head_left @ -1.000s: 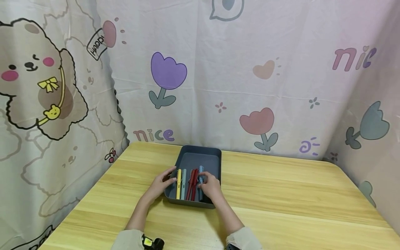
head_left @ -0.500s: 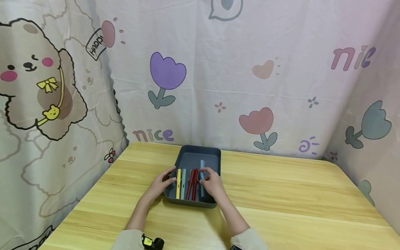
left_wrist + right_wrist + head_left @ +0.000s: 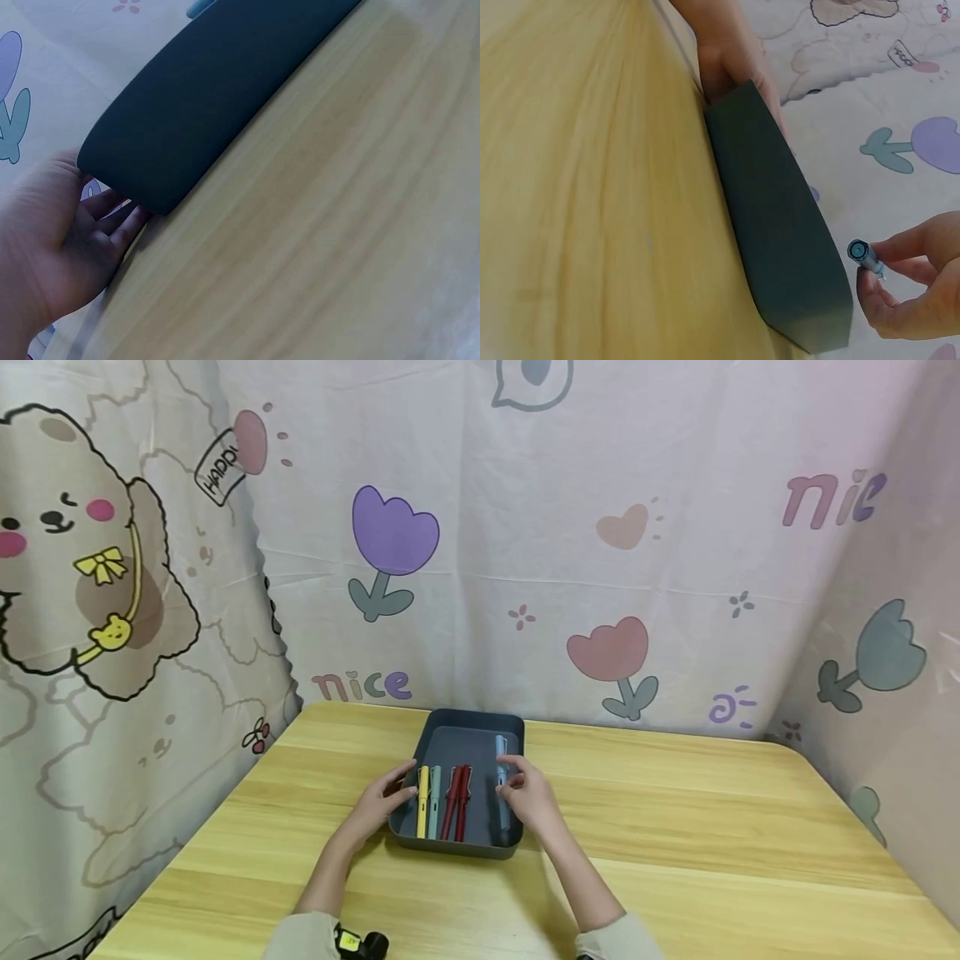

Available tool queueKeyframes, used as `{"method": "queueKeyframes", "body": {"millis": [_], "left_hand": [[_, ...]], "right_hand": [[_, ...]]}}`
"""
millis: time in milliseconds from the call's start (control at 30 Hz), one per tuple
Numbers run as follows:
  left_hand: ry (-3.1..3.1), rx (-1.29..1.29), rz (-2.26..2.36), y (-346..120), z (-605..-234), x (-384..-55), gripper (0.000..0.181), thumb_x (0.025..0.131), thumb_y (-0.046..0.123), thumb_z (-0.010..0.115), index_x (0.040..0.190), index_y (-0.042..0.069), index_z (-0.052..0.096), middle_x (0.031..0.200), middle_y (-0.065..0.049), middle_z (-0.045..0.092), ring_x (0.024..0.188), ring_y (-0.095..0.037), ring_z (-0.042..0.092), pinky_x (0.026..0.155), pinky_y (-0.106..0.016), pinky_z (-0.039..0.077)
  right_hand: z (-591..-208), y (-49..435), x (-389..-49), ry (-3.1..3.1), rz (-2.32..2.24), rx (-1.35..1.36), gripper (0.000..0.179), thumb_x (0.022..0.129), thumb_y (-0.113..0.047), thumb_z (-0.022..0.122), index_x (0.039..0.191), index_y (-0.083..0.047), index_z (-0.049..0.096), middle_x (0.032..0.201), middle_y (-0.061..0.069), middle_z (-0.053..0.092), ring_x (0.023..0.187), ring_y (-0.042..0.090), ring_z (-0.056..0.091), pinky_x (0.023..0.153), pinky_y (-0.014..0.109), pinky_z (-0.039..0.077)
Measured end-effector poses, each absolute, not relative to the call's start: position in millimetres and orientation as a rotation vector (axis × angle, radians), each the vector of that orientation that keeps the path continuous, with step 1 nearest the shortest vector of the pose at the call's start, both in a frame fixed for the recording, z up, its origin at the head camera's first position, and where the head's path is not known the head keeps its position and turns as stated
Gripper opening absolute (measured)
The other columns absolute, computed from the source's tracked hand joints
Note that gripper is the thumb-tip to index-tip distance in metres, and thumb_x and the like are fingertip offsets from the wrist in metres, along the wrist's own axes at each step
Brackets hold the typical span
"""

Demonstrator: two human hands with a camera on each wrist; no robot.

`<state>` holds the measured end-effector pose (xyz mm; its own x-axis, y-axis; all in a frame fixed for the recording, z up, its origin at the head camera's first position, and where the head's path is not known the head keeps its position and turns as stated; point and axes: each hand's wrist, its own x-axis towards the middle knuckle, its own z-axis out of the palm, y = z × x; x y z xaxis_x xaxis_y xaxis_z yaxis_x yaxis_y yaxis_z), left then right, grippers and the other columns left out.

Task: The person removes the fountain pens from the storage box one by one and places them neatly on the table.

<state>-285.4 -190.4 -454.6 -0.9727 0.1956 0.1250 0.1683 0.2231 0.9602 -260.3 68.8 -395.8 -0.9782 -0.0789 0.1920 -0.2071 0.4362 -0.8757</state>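
A dark grey tray (image 3: 457,849) sits on the table, holding a yellow pen (image 3: 423,806), a pale green pen (image 3: 435,806) and two dark red pens (image 3: 451,806), all lengthwise at its near end. My left hand (image 3: 377,799) grips the tray's left wall, thumb at the rim and fingers along the outside. Between thumb and fingertips, my right hand (image 3: 531,793) pinches a light blue pen (image 3: 501,748) over the tray's right side, clip end pointing away. In the right wrist view the blue pen (image 3: 862,253) shows end-on, above the tray's rim.
The wooden table (image 3: 675,827) extends to both sides of the tray and in front of it. A patterned curtain (image 3: 517,568) hangs behind the table and along both sides. A small black device (image 3: 362,943) is strapped at the left wrist.
My right hand has carried the blue pen rightward and slightly away, from beside the red pens to the tray's right wall. The left hand stays at the tray's left side.
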Motion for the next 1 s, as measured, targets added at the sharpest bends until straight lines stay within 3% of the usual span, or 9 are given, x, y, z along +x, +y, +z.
{"method": "queueKeyframes", "body": {"millis": [1000], "left_hand": [[2.473, 0.388, 1.867, -192, -455, -287, 0.053, 0.092, 0.018, 0.057, 0.140, 0.006, 0.038, 0.142, -0.022, 0.031, 0.127, -0.038, 0.030, 0.100, -0.048, 0.029]], "right_hand": [[-406, 122, -254, -2.503, 1.621, 0.045, 0.042, 0.080, 0.010, 0.061, 0.120, -0.001, 0.057, 0.073, 0.007, 0.054, 0.069, 0.018, 0.055, 0.058, 0.028, 0.045]]}}
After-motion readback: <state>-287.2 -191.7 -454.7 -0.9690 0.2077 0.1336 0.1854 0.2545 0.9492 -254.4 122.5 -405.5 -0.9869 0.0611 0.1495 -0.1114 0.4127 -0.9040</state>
